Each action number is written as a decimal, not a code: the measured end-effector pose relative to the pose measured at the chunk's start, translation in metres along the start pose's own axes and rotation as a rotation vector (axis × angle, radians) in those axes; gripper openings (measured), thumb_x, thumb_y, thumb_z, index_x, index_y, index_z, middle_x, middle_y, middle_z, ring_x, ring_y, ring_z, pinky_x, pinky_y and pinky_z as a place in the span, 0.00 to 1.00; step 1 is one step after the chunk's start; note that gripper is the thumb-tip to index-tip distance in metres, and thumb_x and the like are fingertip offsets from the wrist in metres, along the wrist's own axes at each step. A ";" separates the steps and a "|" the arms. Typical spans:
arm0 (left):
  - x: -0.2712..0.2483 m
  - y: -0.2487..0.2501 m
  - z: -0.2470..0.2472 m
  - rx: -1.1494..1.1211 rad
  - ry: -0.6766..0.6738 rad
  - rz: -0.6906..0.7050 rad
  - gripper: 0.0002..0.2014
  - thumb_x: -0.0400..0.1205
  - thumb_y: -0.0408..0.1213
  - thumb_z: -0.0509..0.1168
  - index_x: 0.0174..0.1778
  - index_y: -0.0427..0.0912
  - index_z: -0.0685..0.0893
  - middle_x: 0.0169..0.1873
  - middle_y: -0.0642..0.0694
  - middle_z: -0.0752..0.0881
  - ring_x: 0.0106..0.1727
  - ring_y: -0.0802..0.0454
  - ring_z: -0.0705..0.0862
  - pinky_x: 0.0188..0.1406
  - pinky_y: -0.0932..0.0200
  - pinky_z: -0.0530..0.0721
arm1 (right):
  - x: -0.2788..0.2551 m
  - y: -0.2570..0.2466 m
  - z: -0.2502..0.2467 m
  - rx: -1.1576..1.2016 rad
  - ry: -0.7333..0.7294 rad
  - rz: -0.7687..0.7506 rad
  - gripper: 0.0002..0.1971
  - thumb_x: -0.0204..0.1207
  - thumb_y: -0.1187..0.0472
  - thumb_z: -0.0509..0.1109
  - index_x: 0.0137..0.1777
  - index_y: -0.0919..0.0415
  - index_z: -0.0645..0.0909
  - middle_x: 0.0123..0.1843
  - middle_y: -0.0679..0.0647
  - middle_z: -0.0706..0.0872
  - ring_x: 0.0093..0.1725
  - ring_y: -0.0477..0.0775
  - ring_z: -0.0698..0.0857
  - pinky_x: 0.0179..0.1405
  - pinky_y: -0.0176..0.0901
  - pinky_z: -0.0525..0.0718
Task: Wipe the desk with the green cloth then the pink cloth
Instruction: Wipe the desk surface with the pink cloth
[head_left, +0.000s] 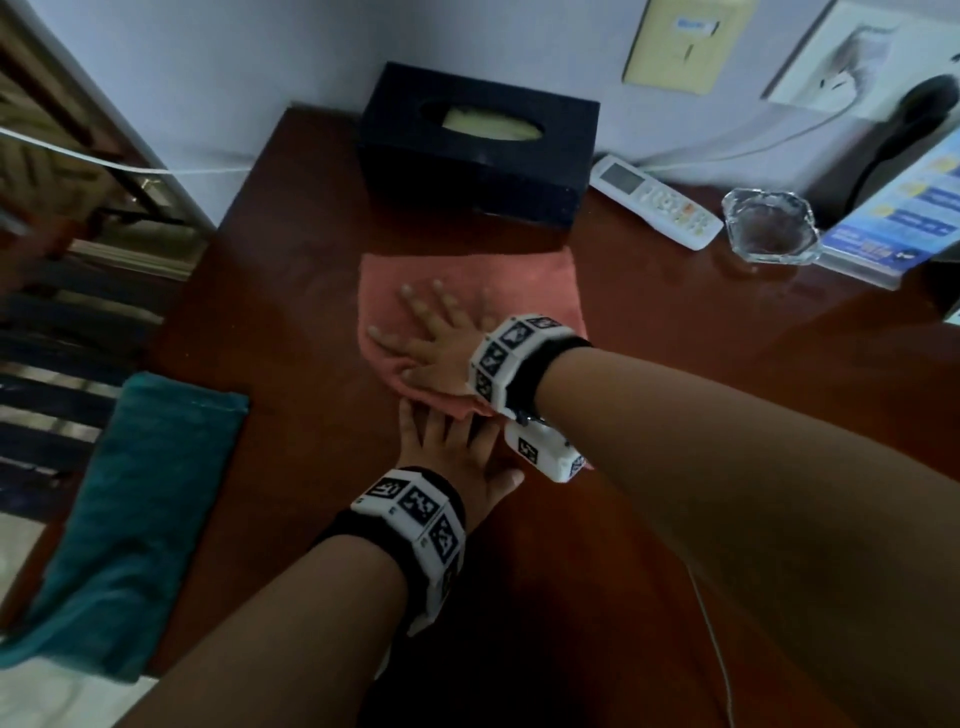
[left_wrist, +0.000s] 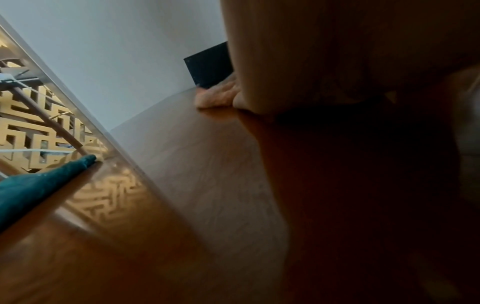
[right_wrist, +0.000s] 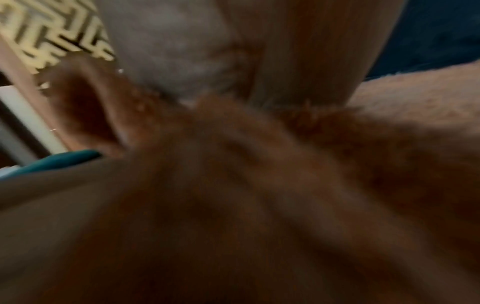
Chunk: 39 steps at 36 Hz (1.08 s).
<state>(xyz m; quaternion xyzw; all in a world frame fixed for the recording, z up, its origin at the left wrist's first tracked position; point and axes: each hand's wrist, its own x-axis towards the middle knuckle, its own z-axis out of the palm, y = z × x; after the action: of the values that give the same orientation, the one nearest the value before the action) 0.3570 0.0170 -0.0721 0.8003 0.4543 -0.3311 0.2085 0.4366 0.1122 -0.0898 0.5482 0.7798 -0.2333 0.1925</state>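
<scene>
The pink cloth (head_left: 519, 280) lies spread on the middle of the dark wooden desk (head_left: 291, 291), just in front of the tissue box. My right hand (head_left: 436, 332) presses flat on it with fingers spread and straight. Below it, my left hand (head_left: 452, 447) lies flat on the desk, its fingertips at the cloth's near edge, partly under the right wrist. The green cloth (head_left: 135, 499) sits folded along the desk's left edge, untouched. In the left wrist view the pink cloth (left_wrist: 215, 96) shows bunched ahead and the green cloth (left_wrist: 31, 187) lies at the left. The right wrist view is blurred.
A black tissue box (head_left: 478, 140) stands at the back against the wall. To its right lie a white remote (head_left: 657, 200), a glass ashtray (head_left: 771, 226) and a blue leaflet stand (head_left: 904, 208). A thin white cable (head_left: 711, 623) runs along the near right.
</scene>
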 end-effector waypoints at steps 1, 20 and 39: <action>-0.001 0.001 0.000 0.004 -0.007 0.004 0.35 0.84 0.63 0.38 0.83 0.50 0.40 0.83 0.45 0.42 0.81 0.36 0.37 0.74 0.30 0.35 | 0.005 -0.008 0.000 -0.042 -0.003 -0.054 0.28 0.82 0.37 0.47 0.78 0.24 0.39 0.83 0.46 0.27 0.82 0.63 0.28 0.72 0.81 0.35; 0.007 0.000 0.019 0.005 0.220 0.014 0.39 0.81 0.67 0.41 0.78 0.55 0.26 0.78 0.46 0.23 0.79 0.42 0.26 0.74 0.31 0.32 | -0.091 0.125 0.039 0.096 0.058 0.421 0.36 0.68 0.20 0.36 0.73 0.23 0.25 0.76 0.38 0.19 0.81 0.55 0.26 0.76 0.74 0.33; 0.007 0.001 0.014 0.033 0.141 -0.029 0.38 0.81 0.67 0.39 0.77 0.56 0.24 0.77 0.47 0.21 0.79 0.42 0.25 0.75 0.32 0.33 | -0.136 0.135 0.074 0.191 0.130 0.449 0.34 0.75 0.27 0.46 0.77 0.25 0.33 0.82 0.40 0.26 0.82 0.52 0.28 0.74 0.77 0.32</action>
<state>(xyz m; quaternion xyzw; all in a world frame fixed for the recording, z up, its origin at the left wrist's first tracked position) 0.3555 0.0116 -0.0870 0.8184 0.4737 -0.2843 0.1580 0.6114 0.0049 -0.0951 0.7373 0.6235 -0.2214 0.1364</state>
